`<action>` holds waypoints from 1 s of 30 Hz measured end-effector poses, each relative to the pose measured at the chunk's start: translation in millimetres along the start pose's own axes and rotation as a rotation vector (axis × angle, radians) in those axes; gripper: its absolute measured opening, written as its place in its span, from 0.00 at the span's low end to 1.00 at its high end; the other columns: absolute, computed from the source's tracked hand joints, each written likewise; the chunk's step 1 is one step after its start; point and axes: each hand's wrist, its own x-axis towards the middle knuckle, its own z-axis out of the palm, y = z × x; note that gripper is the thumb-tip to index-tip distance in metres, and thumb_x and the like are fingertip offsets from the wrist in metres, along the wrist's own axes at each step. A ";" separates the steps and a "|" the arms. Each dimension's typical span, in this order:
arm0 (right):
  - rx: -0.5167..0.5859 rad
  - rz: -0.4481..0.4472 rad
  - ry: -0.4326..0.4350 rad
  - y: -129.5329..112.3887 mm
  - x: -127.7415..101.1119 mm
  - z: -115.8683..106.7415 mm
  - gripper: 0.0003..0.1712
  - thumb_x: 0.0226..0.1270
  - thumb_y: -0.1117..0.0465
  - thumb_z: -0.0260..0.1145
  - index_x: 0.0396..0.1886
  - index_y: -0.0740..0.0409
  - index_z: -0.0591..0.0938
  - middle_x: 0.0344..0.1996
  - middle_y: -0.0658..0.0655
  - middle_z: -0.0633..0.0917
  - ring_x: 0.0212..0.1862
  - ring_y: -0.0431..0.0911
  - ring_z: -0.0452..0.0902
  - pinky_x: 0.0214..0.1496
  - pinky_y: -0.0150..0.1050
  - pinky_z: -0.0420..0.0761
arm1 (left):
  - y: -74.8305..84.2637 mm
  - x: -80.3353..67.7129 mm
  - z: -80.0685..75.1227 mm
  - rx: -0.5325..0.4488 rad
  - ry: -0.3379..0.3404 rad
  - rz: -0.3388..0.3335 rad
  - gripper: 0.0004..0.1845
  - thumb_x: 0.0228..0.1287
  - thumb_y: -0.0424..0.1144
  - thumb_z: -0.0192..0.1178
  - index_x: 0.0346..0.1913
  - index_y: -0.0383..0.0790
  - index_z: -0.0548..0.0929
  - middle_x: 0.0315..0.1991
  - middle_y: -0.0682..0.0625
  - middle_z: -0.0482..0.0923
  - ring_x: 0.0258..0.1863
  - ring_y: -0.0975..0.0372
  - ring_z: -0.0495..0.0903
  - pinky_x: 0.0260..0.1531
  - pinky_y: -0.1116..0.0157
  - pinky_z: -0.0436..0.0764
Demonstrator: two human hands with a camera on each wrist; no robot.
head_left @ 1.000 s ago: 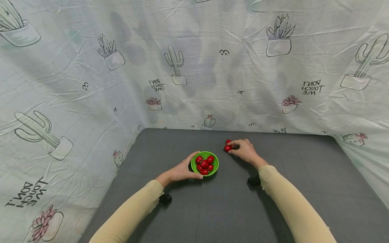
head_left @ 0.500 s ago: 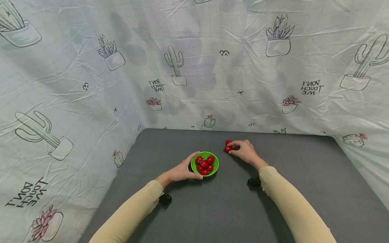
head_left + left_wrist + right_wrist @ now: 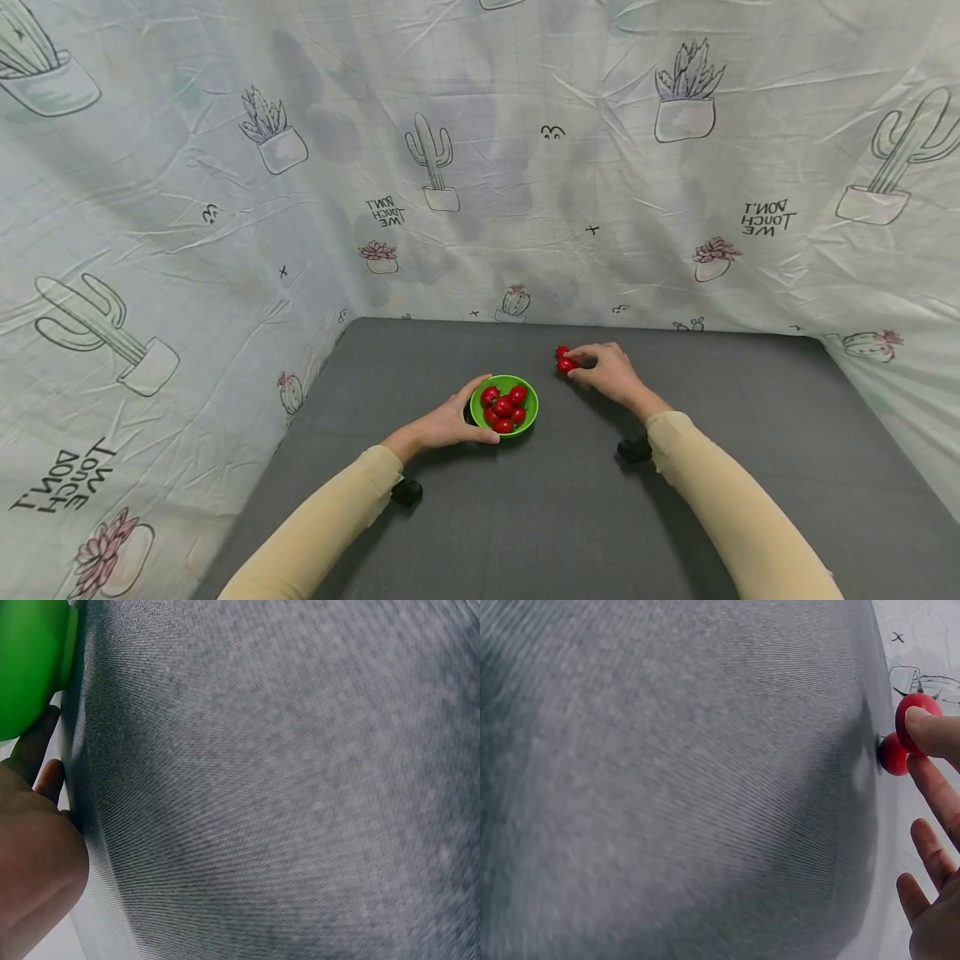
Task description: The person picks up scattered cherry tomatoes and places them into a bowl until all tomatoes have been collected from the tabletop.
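A round green bowl (image 3: 534, 417) stands on the grey table with several cherry tomatoes (image 3: 504, 406) in it. My left hand (image 3: 450, 421) holds the bowl from its left side, thumb and fingers spread round the wall. The left wrist view catches only part of the green bowl (image 3: 30, 660) and of that hand. Right of the bowl, my right hand (image 3: 609, 373) pinches a cherry tomato (image 3: 566, 365) between thumb and fingers. A second cherry tomato (image 3: 562, 352) lies just behind it. In the right wrist view the thumb presses on the pinched tomato (image 3: 909, 735), and the other tomato (image 3: 892, 756) rests on the cloth.
Dark grey cloth covers the table (image 3: 525, 533). A pale curtain (image 3: 480, 167) printed with cacti hangs behind the table and along its sides. A small black device sits under each wrist.
My right hand has shifted slightly to the right, and the pinched tomato has moved a little with it, away from the second one. The left hand and the bowl stay in place.
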 end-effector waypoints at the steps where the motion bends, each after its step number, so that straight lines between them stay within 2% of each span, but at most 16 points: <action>1: 0.004 -0.001 0.000 -0.8 -0.5 -1.3 0.20 0.70 0.53 0.73 0.59 0.50 0.86 0.52 0.56 0.85 0.66 0.60 0.63 0.67 0.64 0.58 | 0.0 -0.1 -0.1 0.004 -0.001 -0.002 0.56 0.58 0.55 0.76 0.83 0.61 0.50 0.80 0.48 0.50 0.78 0.51 0.51 0.71 0.40 0.57; 9: 0.068 -0.057 0.002 -9.7 -3.7 -13.7 0.20 0.70 0.56 0.73 0.60 0.51 0.86 0.48 0.55 0.86 0.68 0.60 0.60 0.67 0.66 0.58 | 0.1 0.0 -0.2 0.012 -0.002 -0.009 0.57 0.57 0.56 0.76 0.82 0.62 0.50 0.80 0.48 0.50 0.78 0.51 0.51 0.70 0.40 0.57; 17: 0.087 -0.089 0.005 -21.6 -1.3 -22.1 0.19 0.69 0.55 0.74 0.58 0.49 0.87 0.48 0.52 0.86 0.67 0.56 0.62 0.67 0.61 0.60 | 1.2 -1.1 -0.3 0.006 -0.001 -0.019 0.55 0.58 0.55 0.76 0.82 0.65 0.50 0.80 0.48 0.49 0.78 0.50 0.50 0.70 0.39 0.56; 24: 0.113 -0.126 -0.044 -33.9 -2.0 -28.5 0.20 0.70 0.54 0.73 0.60 0.48 0.86 0.51 0.51 0.85 0.66 0.55 0.61 0.65 0.60 0.63 | 1.2 -1.1 -0.2 0.009 -0.004 -0.023 0.57 0.56 0.57 0.76 0.83 0.63 0.50 0.80 0.49 0.49 0.78 0.51 0.50 0.71 0.40 0.56; 30: 0.121 -0.149 -0.090 -45.0 -0.9 -31.5 0.20 0.70 0.53 0.73 0.59 0.46 0.86 0.55 0.51 0.84 0.65 0.53 0.61 0.62 0.60 0.66 | 1.2 -1.0 -0.5 -0.004 -0.003 -0.013 0.57 0.58 0.55 0.76 0.83 0.60 0.49 0.80 0.48 0.50 0.78 0.50 0.51 0.70 0.39 0.56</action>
